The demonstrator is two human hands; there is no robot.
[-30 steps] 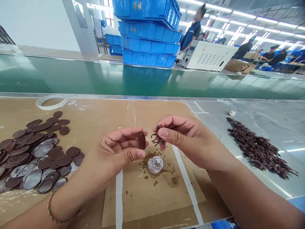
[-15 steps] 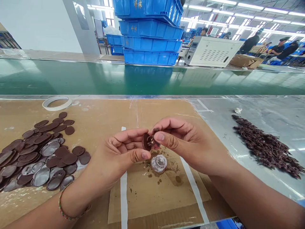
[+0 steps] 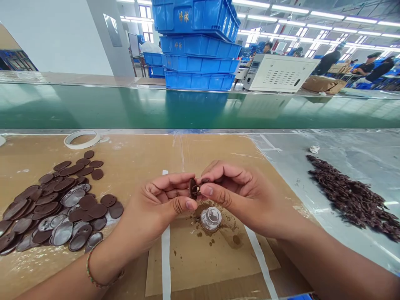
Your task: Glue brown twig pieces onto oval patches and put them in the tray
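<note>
**Brown disc (image 3: 193,188) and small dark piece (image 3: 205,181) meet at my fingertips**

Through the head view, I have the disc on edge in my left hand (image 3: 161,206), pinched between thumb and fingers, one face towards my right hand (image 3: 246,196). The right thumb and fingers pinch the dark piece, most of it hidden by them, with bits of it showing against or right beside the disc. I judge this pair to be part-way through being brought together; I can't tell whether they are joined.

Just below my hands, a small clear jar (image 3: 211,219) stands on a brown sheet (image 3: 203,266) amid dark spots and smears. White tape strips (image 3: 166,250) run along either side.

On the left of the table (image 3: 140,154) lies a pile of loose discs (image 3: 62,232), some dull brown, some shiny grey, a few with small holes. Behind it sits a tape roll (image 3: 81,146). Over on the right is a long heap of dark pieces (image 3: 353,193). I see no dark piece fixed to a disc in that pile, so by my reading plenty of both are unpaired. I can't make out any finished pair.
</note>
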